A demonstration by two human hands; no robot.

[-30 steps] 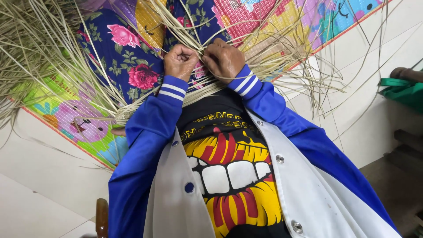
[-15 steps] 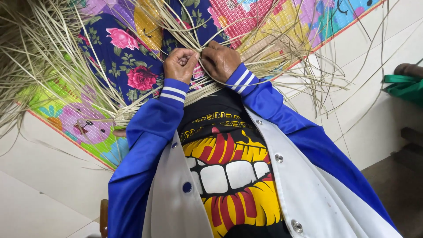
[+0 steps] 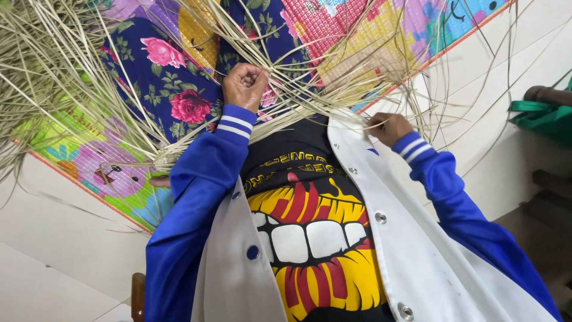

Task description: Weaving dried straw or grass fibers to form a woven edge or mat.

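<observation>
A mass of long pale dried straw strands (image 3: 77, 77) fans out over my lap, which is covered by a dark blue cloth with pink flowers (image 3: 173, 89). My left hand (image 3: 244, 83) is closed in a fist on a bunch of strands near the middle of the weave. Off to the right, beside my white jacket front, my right hand (image 3: 386, 126) pinches a thin strand (image 3: 417, 98). Both sleeves are blue with white-striped cuffs.
A colourful foam play mat (image 3: 107, 173) lies under the straw on a white tiled floor (image 3: 53, 238). A green object (image 3: 545, 116) and a dark rounded thing (image 3: 548, 94) sit at the right edge. Loose strands reach over the floor at right.
My right hand has left its place beside the left hand and moved right and down, drawing a strand with it. The left hand stays fisted on the straw.
</observation>
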